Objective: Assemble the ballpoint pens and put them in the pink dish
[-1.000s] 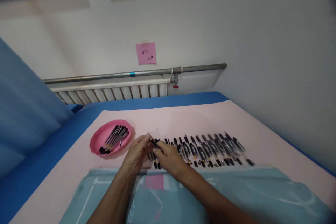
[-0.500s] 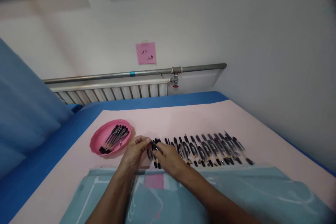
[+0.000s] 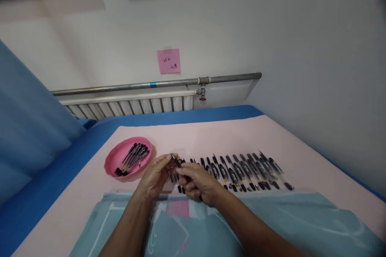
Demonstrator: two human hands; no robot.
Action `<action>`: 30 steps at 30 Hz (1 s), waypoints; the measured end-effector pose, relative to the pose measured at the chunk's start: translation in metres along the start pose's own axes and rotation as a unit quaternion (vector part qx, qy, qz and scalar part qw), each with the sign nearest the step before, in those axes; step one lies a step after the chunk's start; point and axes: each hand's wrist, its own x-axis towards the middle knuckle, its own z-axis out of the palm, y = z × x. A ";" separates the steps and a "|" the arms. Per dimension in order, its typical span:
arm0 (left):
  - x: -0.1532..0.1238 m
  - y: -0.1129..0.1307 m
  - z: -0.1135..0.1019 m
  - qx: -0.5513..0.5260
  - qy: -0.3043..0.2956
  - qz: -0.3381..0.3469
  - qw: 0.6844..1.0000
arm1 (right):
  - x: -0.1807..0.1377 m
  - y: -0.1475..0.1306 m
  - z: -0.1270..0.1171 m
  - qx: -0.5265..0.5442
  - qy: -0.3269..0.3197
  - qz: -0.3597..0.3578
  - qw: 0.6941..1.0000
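A black pen (image 3: 176, 161) slants up to the left, its pointed end between my two hands. My right hand (image 3: 197, 180) is closed round its barrel, and the back end shows below the fingers. My left hand (image 3: 158, 172) has its thumb and fingers pinched at the pointed end; whether a small part is also held there is hidden. Just beyond and beneath my hands lie disassembled pen parts (image 3: 223, 172), with black caps, clear barrels, refills and small tips set out in a row. Left of my left hand, a pink bowl (image 3: 112, 156) holds several assembled pens (image 3: 135, 156).
The pink table cover (image 3: 187, 136) lies over a blue cloth (image 3: 169, 119). A teal printed cloth (image 3: 271, 221) covers the near edge. Behind stand a radiator (image 3: 129, 104), a metal pipe (image 3: 235, 77) and a wall with a pink note (image 3: 169, 61). A blue curtain (image 3: 30, 116) hangs at left.
My right hand has turned and now grips the pen lower down its barrel, baring its pointed end. My left fingers have risen slightly round that end. The bowl and the row look unchanged.
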 end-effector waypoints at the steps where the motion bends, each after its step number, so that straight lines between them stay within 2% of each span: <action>1: 0.000 0.000 -0.001 -0.006 -0.008 -0.004 1.000 | -0.001 -0.001 -0.001 0.018 -0.018 0.002 1.000; 3: 0.001 0.000 -0.003 -0.009 -0.006 -0.002 1.000 | -0.003 -0.003 -0.001 0.032 -0.040 0.006 0.999; 5: 0.003 -0.002 -0.005 -0.004 0.008 0.009 1.000 | -0.004 -0.003 0.001 0.014 -0.027 0.005 1.000; 8: 0.005 -0.006 -0.004 0.008 0.032 0.033 0.999 | -0.001 0.002 0.006 -0.057 0.028 -0.015 0.998; 10: 0.005 -0.008 -0.001 0.015 0.047 0.051 0.997 | 0.003 0.007 0.008 -0.148 0.079 -0.059 0.984; 12: 0.005 -0.010 0.002 0.025 0.058 0.064 0.996 | 0.007 0.012 0.007 -0.278 0.142 -0.137 0.940; 15: 0.003 -0.012 0.007 0.051 0.071 0.079 0.993 | 0.010 0.019 0.002 -0.465 0.212 -0.241 0.825; 17: 0.002 -0.012 0.010 0.072 0.089 0.087 0.990 | 0.009 0.021 -0.001 -0.545 0.222 -0.256 0.767; 19: 0.001 -0.013 0.012 0.084 0.114 0.091 0.986 | 0.009 0.021 -0.002 -0.580 0.221 -0.246 0.745; 20: 0.001 -0.014 0.013 0.085 0.124 0.094 0.984 | 0.008 0.020 -0.002 -0.576 0.222 -0.245 0.748; 21: 0.001 -0.014 0.013 0.086 0.128 0.096 0.983 | 0.008 0.019 -0.001 -0.556 0.222 -0.242 0.763; 22: 0.001 -0.014 0.013 0.086 0.126 0.098 0.983 | 0.007 0.017 0.001 -0.518 0.216 -0.232 0.794; 25: 0.001 -0.011 0.010 0.081 0.090 0.094 0.988 | 0.004 0.010 0.006 -0.304 0.139 -0.134 0.933; 26: 0.001 -0.009 0.008 0.077 0.074 0.085 0.991 | 0.002 0.007 0.007 -0.222 0.099 -0.091 0.966; 28: 0.001 -0.006 0.005 0.060 0.052 0.063 0.995 | 0.000 0.003 0.009 -0.106 0.045 -0.035 0.993; 30: 0.001 -0.004 0.003 0.050 0.040 0.043 0.997 | -0.002 0.002 0.010 -0.081 0.037 -0.024 0.996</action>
